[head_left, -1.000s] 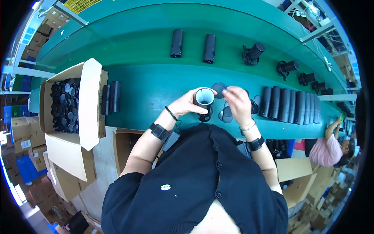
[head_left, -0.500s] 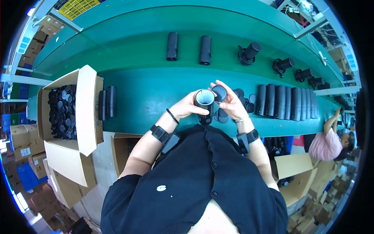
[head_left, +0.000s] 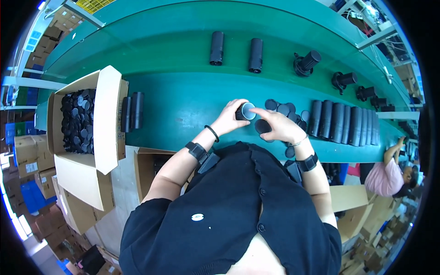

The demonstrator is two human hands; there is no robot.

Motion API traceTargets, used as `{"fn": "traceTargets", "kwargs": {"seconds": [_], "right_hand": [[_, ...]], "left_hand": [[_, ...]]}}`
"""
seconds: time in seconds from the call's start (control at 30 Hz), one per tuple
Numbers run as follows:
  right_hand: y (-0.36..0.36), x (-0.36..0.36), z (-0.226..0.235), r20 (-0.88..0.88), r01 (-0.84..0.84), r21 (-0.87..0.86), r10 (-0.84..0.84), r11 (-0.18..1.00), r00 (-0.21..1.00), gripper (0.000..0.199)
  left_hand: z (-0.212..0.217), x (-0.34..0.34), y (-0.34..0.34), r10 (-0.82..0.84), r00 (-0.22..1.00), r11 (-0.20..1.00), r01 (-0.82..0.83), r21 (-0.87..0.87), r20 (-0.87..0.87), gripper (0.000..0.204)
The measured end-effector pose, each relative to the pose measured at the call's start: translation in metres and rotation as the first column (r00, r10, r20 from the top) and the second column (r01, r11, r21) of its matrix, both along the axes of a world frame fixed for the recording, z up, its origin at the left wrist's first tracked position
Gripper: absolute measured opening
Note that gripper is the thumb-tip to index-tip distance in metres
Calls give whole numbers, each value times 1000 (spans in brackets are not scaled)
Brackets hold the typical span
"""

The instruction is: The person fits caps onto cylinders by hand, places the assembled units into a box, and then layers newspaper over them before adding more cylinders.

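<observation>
My left hand (head_left: pixel 229 118) is wrapped round a short-looking black tube (head_left: pixel 240 112), whose pale-lined open end is turned up and toward the right. Close beside that rim is my right hand (head_left: pixel 285 128), its index finger reaching to the tube's mouth. A round black disc (head_left: pixel 262 126) sits by the thumb and under the index finger of this hand, seemingly gripped there. More black discs (head_left: pixel 283 109) lie loosely on the green bench just beyond the right hand, and a few (head_left: pixel 289 151) lie near the bench edge below the wrist.
Several black tubes (head_left: pixel 338 120) lie in a row at right. Two tubes (head_left: pixel 217 48) and flanged black parts (head_left: pixel 307 63) are farther back. At left, an open carton (head_left: pixel 104 120) holds many discs, with two tubes (head_left: pixel 137 110) beside it. A co-worker (head_left: pixel 385 178) is at far right.
The tube has tipped so its mouth leans rightward. My right hand has turned over, its index finger now at the rim and the disc lower beside the tube. The whole view has shifted slightly.
</observation>
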State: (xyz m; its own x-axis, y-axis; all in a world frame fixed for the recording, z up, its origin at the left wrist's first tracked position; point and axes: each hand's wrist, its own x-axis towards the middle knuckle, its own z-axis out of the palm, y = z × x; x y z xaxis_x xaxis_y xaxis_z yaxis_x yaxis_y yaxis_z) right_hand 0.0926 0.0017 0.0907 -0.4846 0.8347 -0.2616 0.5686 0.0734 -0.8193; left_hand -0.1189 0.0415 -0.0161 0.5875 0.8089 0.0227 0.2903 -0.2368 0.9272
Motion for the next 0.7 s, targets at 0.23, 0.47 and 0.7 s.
{"fn": "traceTargets", "kwargs": {"seconds": [0.23,0.47,0.7], "right_hand": [[15,-19,-23,468,-274,-18,250,962,848,70],[15,-1,-2,-131,-53,-76,43,996,990,61],[5,-33,-27,-86,226,337,-209,914,974,53]], "left_hand": [[11,-4,0,-18,1000,999,18,-32,-18,67],[-6,-12,-1,31,997,977,-14,-211,76,69],[-6,-10,-2,-34,999,999,34,-24,20,72]]}}
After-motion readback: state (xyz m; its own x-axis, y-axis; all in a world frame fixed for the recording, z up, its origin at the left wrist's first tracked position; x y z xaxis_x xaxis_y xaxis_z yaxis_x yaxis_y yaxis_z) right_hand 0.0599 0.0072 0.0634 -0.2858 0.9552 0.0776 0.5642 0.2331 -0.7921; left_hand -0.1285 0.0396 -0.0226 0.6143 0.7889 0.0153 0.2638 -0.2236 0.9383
